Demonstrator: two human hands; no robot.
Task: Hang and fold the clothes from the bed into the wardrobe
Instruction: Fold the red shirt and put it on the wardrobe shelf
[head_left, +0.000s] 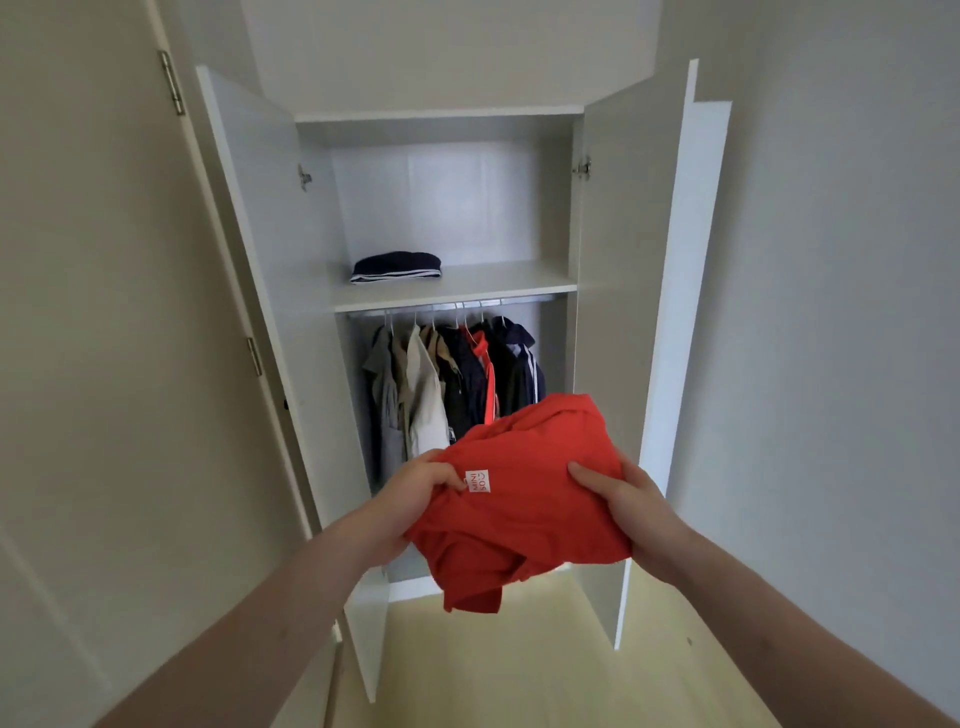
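I hold a folded red garment (524, 499) with a small white label in front of the open white wardrobe (447, 291). My left hand (415, 488) grips its left edge, thumb on top. My right hand (618, 499) grips its right edge the same way. A loose corner of the red cloth hangs down below. On the wardrobe shelf (467, 286) lies a folded dark navy garment with white stripes (397, 266). Under the shelf, several shirts and jackets (452, 384) hang on white hangers from a rail.
Both wardrobe doors stand open, the left door (270, 291) and the right door (670, 291) flanking me. A room door (104, 312) is at the left and a plain wall at the right. Pale wooden floor (519, 665) lies below.
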